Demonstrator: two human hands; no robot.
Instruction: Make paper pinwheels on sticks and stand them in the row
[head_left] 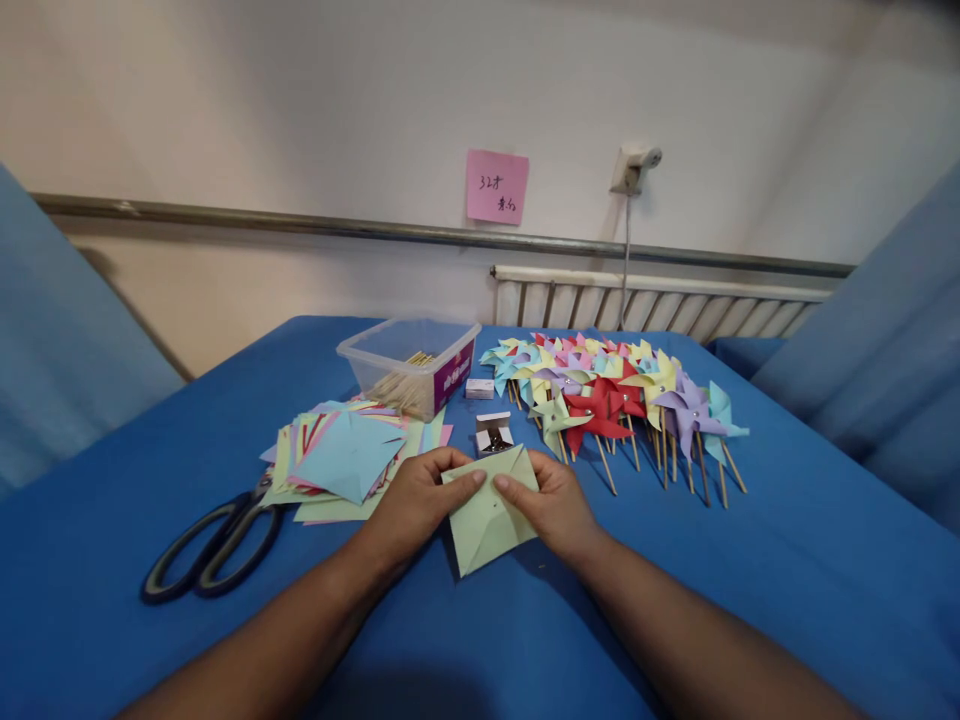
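Observation:
A pale green paper square (491, 530) with diagonal lines and a small dark dot near its middle is held above the blue table. My left hand (424, 497) pinches it at the left edge, thumb on top. On the right, my right hand (553, 500) grips the same sheet, its thumb on the paper too. The fingers beneath the sheet are hidden. Just beyond it stands a small opened box (493, 436) with dark metal bits inside. To the left lies a stack of coloured paper squares (349, 455), a light blue one with cut corners on top.
Black-handled scissors (214, 548) lie partly under the paper stack. A clear plastic tub (409, 365) of wooden sticks stands behind it, beside a small closed box (480, 389). Finished paper pinwheels (600, 405) on sticks are heaped at the right. A radiator (660, 300) lines the wall.

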